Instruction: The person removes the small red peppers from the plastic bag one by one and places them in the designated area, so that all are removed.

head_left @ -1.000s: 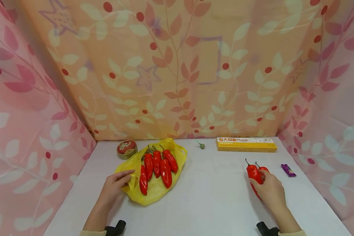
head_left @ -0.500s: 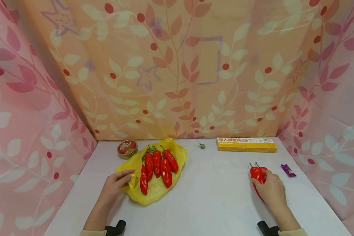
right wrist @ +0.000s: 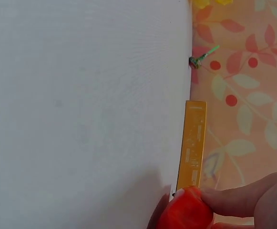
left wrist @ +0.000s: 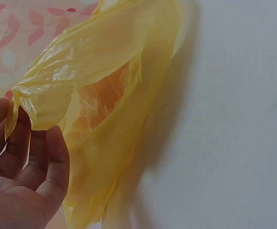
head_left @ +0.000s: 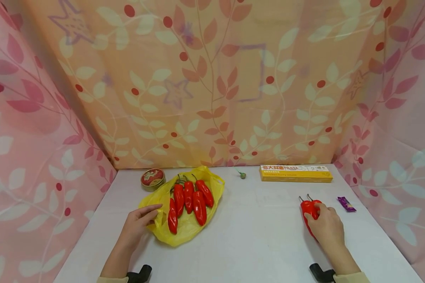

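Several glossy red chili peppers [head_left: 199,207] with dark stems lie on a spread yellow plastic bag [head_left: 175,239], left of centre in the head view. At the bag's left edge is my left hand [head_left: 135,225]; the left wrist view shows its thumb and fingers pinching a fold of the bag [left wrist: 47,107]. Over on the right, my right hand [head_left: 327,228] grips two red chili peppers [head_left: 307,206] side by side, stems pointing away from me. In the right wrist view the thumb presses against one red pepper [right wrist: 186,212]; most of the fingers are hidden.
Behind the bag stands a round tin [head_left: 153,179] with a red lid. A yellow pasta box [head_left: 296,174] lies along the back edge, with a small green wrapped lollipop [head_left: 242,175] to its left. A purple candy packet [head_left: 346,204] lies right of my right hand.
The two peppers in my right hand have shifted slightly down and to the right, and now lie more evenly together. My left hand has stayed at the bag's edge.
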{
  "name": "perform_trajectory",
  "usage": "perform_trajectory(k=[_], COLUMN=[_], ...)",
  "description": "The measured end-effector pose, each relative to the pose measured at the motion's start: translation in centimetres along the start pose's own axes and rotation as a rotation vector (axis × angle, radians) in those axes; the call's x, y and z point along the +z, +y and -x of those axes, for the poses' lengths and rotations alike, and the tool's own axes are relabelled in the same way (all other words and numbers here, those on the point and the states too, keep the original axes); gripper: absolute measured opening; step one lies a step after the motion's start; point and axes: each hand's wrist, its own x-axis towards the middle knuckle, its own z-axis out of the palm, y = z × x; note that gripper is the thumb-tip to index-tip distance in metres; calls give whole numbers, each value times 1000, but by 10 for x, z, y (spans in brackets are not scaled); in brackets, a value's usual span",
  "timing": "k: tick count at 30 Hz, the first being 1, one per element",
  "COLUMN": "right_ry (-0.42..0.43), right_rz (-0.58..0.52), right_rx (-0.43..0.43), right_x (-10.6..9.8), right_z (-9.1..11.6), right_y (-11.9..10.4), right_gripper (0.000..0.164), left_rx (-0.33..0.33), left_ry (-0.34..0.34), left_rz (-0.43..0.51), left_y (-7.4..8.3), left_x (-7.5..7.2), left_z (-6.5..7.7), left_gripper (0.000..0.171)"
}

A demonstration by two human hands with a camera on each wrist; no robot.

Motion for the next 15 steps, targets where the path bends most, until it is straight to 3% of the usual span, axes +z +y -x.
perform_trajectory(k=[9,15], right_ry=[-71,-75], right_rz=[-12,-110], right_rx=[41,-60], right_x=[-10,-14], right_z=[-5,-3], right_y=[-3,-16], right_gripper=[70,66], left_rx=[-28,-17], left_ry=[5,-3], left_rz=[-9,-7], left_y=[-1,0], left_x=[-1,-1], left_z=[1,0], left_gripper=[35,36])
